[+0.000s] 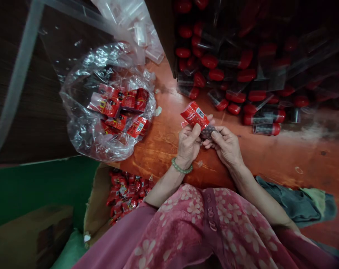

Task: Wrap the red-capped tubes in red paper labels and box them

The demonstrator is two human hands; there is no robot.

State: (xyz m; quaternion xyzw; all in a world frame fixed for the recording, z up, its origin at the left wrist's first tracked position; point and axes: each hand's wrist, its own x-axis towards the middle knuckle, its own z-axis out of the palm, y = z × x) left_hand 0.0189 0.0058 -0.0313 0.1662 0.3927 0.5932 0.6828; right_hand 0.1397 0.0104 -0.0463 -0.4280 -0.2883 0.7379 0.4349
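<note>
Near the centre of the frame, the left hand pinches a red card with a printed barcode, its thumb pressed on the card's lower edge and the other fingers curled beneath. The right hand, just beside it, has its thumb and fingers closed on a dark dotted piece at the card's lower right; what that piece is seems too small to tell.

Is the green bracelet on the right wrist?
No, the green bracelet circles the wrist of the left hand.
</note>
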